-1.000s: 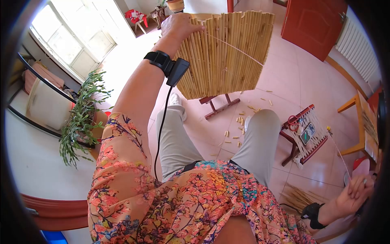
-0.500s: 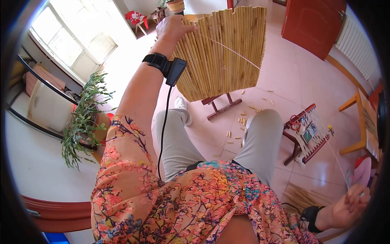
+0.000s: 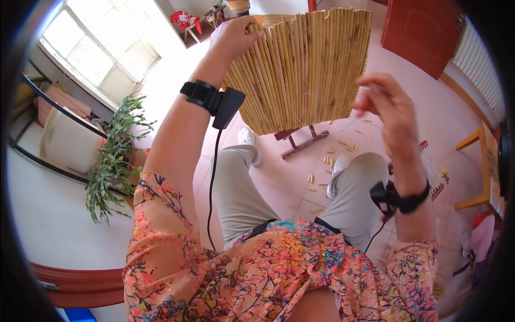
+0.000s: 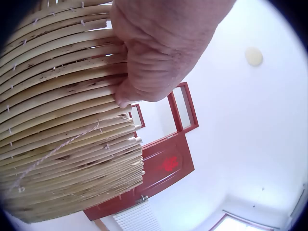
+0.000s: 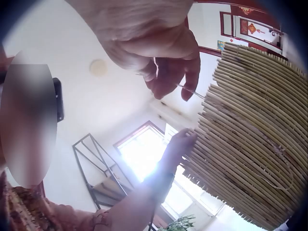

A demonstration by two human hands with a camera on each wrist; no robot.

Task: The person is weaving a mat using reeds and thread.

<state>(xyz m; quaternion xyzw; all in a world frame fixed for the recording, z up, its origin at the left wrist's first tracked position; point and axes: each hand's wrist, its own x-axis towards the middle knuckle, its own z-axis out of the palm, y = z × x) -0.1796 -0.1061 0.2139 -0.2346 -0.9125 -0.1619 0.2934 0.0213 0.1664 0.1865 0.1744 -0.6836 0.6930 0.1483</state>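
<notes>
A mat of slender straw-coloured stalks (image 3: 306, 75), sewn side by side with thread, stands upright before my knees. My left hand (image 3: 232, 38) grips its upper left edge, the thumb (image 4: 126, 92) lying on the near face in the left wrist view. Level with the mat's right edge is my right hand (image 3: 390, 110), fingers bent. In the right wrist view, that hand pinches a thin, shiny needle (image 5: 194, 92) that points at the stalk ends. A loose pinkish thread (image 5: 285, 168) curves over the mat's face there; in the left wrist view a twisted thread (image 4: 57, 148) crosses the stalks.
Beneath the mat is a dark red wooden stool (image 3: 303, 142). Short cut stalk pieces (image 3: 328, 161) are scattered on the tiled floor. A corded folding stool (image 3: 431, 169) is partly behind my right forearm. A leafy plant (image 3: 115, 161) stands left, a wooden stool (image 3: 480, 166) right.
My right hand has come from the far lower right up to the mat's right edge. The taut thread across the mat no longer shows in the head view. My left hand keeps its grip.
</notes>
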